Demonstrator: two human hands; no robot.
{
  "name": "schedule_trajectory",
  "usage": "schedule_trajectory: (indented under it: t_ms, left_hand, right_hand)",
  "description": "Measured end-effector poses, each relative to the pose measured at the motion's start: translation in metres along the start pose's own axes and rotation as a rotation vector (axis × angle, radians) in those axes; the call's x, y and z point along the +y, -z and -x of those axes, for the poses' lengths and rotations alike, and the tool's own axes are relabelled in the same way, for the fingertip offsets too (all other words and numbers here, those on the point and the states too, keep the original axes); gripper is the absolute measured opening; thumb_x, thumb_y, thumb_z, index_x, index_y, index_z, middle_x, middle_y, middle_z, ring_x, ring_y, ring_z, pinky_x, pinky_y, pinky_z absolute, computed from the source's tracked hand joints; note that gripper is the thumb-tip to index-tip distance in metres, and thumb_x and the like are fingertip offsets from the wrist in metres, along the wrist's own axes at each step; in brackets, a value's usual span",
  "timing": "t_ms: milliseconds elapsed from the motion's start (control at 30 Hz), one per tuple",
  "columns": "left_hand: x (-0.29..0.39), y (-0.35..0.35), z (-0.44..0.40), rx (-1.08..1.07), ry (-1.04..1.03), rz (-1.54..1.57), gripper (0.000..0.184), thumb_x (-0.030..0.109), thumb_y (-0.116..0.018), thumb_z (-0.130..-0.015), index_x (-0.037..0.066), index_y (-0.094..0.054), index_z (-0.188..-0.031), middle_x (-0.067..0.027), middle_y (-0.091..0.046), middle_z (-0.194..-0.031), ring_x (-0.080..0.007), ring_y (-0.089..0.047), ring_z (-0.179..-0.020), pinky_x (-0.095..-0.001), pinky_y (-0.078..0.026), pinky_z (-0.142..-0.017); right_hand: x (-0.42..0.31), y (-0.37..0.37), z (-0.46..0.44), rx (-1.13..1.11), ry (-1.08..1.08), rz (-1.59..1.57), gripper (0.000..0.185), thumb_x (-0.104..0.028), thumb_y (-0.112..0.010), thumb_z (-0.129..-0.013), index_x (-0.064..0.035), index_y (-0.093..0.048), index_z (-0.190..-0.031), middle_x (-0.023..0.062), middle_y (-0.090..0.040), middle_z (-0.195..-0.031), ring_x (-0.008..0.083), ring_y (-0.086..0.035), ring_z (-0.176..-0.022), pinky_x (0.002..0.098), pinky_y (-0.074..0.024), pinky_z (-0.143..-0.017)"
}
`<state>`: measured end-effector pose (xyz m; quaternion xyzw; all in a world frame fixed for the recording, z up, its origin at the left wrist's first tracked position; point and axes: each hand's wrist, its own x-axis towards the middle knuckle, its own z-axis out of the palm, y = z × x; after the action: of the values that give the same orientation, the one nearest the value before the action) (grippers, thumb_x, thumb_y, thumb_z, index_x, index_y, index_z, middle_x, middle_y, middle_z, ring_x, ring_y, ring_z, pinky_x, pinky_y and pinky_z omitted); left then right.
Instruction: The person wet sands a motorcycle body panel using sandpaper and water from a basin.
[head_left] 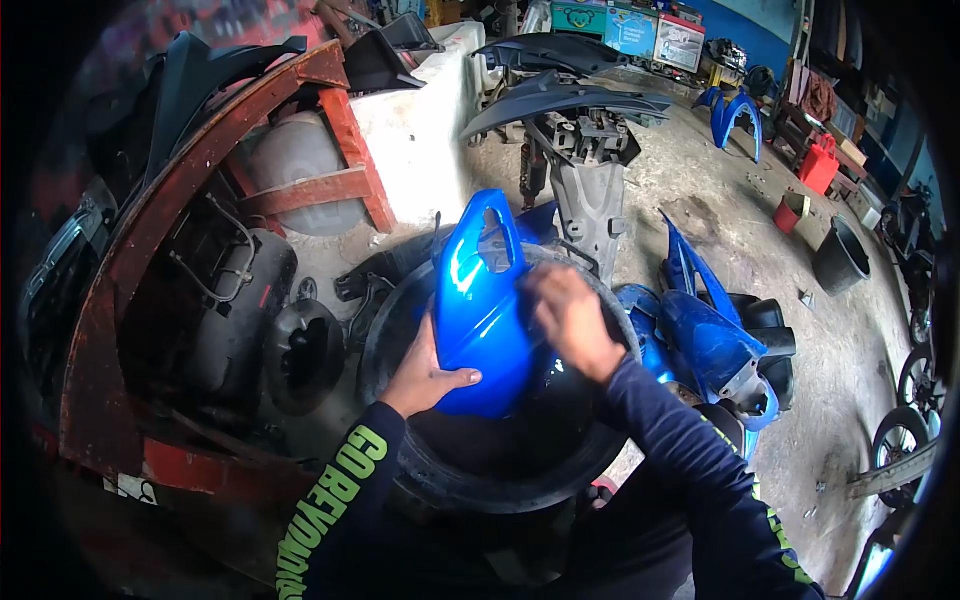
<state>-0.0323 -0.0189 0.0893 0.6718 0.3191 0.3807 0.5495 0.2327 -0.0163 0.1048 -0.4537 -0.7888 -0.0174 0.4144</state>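
Note:
A glossy blue motorcycle fairing panel point(485, 330) stands tilted over a large black tub point(505, 495), its end with the cut-out opening upward. My left hand point(425, 375) grips the panel's lower left edge, thumb across the front face. At the panel's right edge is my right hand point(578, 320), fingers curled and partly blurred by motion. Whatever those fingers may hold is hidden. The tub's dark inside shows below the panel.
More blue fairing parts point(710, 345) lie on the floor right of the tub. A motorcycle frame with a grey fender point(590, 210) stands ahead. On the left is a red wooden bench point(350, 160). A black bucket point(842, 257) and a red jerrycan point(819, 166) stand farther right.

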Motion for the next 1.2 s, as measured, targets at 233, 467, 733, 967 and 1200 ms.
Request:
schedule_trajectory:
  t_ms: [233, 467, 733, 967, 1200]
  left_hand:
    - [-0.002, -0.002, -0.003, 0.051, -0.046, -0.204, 0.122, 0.007, -0.088, -0.069, 0.005, -0.008, -0.161, -0.0182, -0.035, -0.155, -0.0292, -0.035, -0.144, -0.0408, -0.036, -0.116]
    - [-0.001, -0.01, -0.009, 0.122, -0.02, -0.183, 0.122, 0.008, -0.088, -0.068, 0.004, -0.009, -0.161, -0.0204, -0.04, -0.152, -0.0303, -0.04, -0.141, -0.0403, -0.034, -0.117]
    - [-0.018, -0.012, -0.009, 0.181, -0.052, -0.217, 0.125, 0.009, -0.089, -0.068, -0.001, -0.005, -0.159, -0.0239, -0.039, -0.152, -0.0321, -0.041, -0.141, -0.0407, -0.034, -0.117]
    - [-0.003, -0.017, -0.012, 0.149, -0.054, -0.286, 0.125, 0.011, -0.089, -0.068, -0.002, -0.004, -0.159, -0.0254, -0.039, -0.153, -0.0341, -0.041, -0.142, -0.0409, -0.035, -0.117]
    - [-0.015, -0.023, -0.023, 0.216, -0.014, -0.274, 0.125, 0.013, -0.089, -0.067, -0.004, -0.005, -0.158, -0.0283, -0.036, -0.155, -0.0368, -0.039, -0.144, -0.0408, -0.032, -0.118]
  right_hand:
    - [-0.024, -0.006, 0.005, -0.018, 0.124, -0.006, 0.031, -0.006, -0.067, -0.08, -0.0036, -0.068, -0.111, 0.0135, -0.065, -0.114, 0.0346, -0.059, -0.108, 0.0444, -0.0508, -0.094]
    - [-0.058, -0.012, 0.012, -0.078, 0.314, 0.007, 0.028, -0.009, -0.069, -0.079, -0.0045, -0.069, -0.106, 0.0128, -0.065, -0.11, 0.032, -0.06, -0.11, 0.0431, -0.05, -0.098]
    - [-0.045, -0.013, 0.003, -0.081, 0.314, -0.045, 0.035, -0.006, -0.066, -0.079, -0.0031, -0.067, -0.114, 0.0143, -0.065, -0.111, 0.0354, -0.06, -0.108, 0.0456, -0.0505, -0.097]
    - [-0.063, -0.011, 0.006, -0.06, 0.331, -0.09, 0.027, -0.007, -0.066, -0.082, -0.0023, -0.069, -0.108, 0.0143, -0.064, -0.108, 0.0358, -0.06, -0.107, 0.0462, -0.0505, -0.095]
    - [-0.054, -0.014, 0.008, -0.067, 0.267, -0.024, 0.03, -0.006, -0.066, -0.081, -0.0031, -0.069, -0.111, 0.0137, -0.066, -0.109, 0.0351, -0.06, -0.108, 0.0443, -0.0502, -0.098]
